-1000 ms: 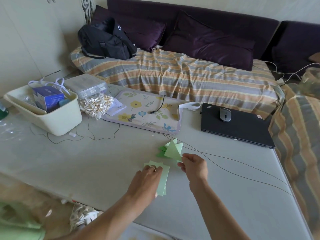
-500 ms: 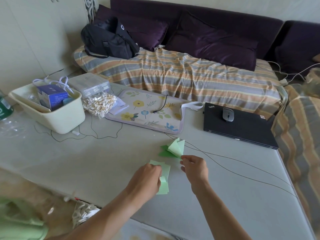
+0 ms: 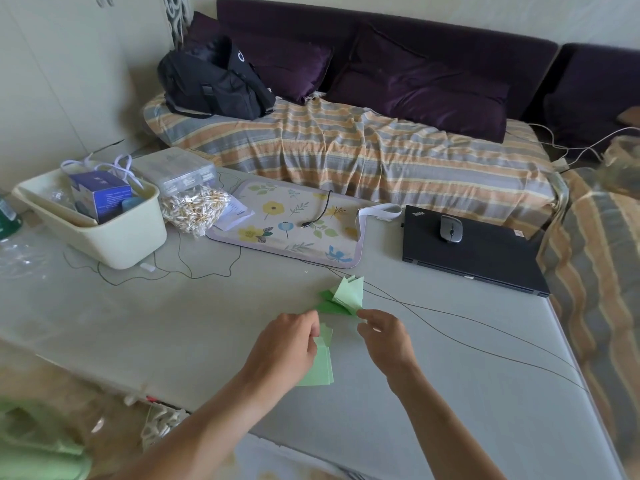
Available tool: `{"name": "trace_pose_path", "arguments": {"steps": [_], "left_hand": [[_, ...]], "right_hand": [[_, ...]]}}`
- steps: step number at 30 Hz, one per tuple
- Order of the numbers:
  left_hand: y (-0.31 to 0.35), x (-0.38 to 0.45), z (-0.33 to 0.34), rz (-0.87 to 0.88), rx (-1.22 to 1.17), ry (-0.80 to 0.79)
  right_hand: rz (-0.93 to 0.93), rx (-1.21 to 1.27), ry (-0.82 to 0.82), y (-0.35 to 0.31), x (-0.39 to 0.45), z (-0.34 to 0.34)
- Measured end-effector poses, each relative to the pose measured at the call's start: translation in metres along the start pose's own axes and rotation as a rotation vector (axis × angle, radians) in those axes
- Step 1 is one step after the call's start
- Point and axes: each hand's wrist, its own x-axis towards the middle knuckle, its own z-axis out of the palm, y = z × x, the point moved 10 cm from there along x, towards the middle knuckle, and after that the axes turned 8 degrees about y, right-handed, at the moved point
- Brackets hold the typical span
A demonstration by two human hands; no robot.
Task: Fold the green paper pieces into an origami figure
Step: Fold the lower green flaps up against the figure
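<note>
With the left hand gripping the flat green sheets under its fingers and the right hand pinching the folded green piece just beyond its fingers, a loose pinch could let creases spring open.

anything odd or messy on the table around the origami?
Thin black cables trail loose across the table right behind the folded green figure, beside the right hand; they might snag. A cotton swab bag leans on the cream bin. No damage visible.
</note>
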Motion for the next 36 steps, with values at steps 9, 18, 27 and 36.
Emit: {"name": "trace_pose_path", "arguments": {"steps": [9,18,27,36], "left_hand": [[0.009,0.008,-0.033,-0.038,-0.234,0.175],[0.005,0.008,-0.039,-0.167,-0.383,0.192],[-0.038,-0.015,0.007,-0.738,-0.741,0.036],[-0.039,-0.016,0.016,-0.818,-0.875,0.059]], "right_hand": [[-0.220,-0.012,-0.085,-0.042,-0.023,-0.002],[-0.261,0.076,-0.180,-0.055,-0.040,0.011],[-0.015,0.338,-0.205,-0.038,-0.035,0.004],[-0.091,0.356,-0.202,-0.049,-0.038,0.003]]}}
